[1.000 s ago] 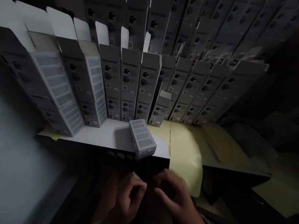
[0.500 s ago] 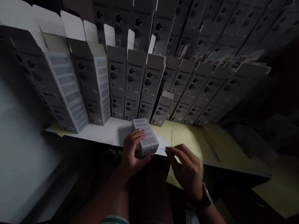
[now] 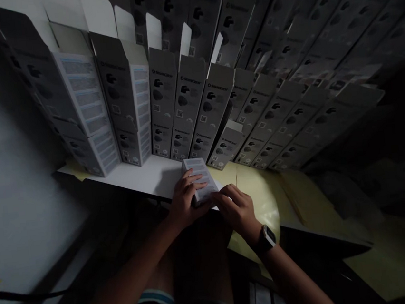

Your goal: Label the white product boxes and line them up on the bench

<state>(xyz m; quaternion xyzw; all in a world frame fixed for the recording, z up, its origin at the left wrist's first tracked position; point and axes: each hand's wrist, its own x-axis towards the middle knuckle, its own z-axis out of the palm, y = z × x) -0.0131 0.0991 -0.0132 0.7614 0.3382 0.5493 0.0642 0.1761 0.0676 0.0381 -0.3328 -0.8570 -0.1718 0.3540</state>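
A small printed carton (image 3: 197,168) lies tilted at the front edge of the white board. My left hand (image 3: 187,196) is wrapped round it, with fingers spread over the printed face and the thumb underneath at the near end. My right hand (image 3: 237,210), with a watch on the wrist, is at the carton's near right corner. Its thumb and forefinger are pinched together there, touching or almost touching the box. Whatever those fingertips hold, if anything, is too small and dark to make out.
Grey cartons (image 3: 163,98) stand in stacked rows behind, several with open flaps. One shorter carton (image 3: 226,145) stands just behind my hands. Yellow sheets (image 3: 259,189) cover the surface to the right. A pale wall (image 3: 15,179) borders the left, with a dark cable (image 3: 33,296) across it.
My right hand has moved left and up, from beside the carton to its near corner. My left hand still holds the carton, its fingers reaching further across the face. The view has shifted slightly.
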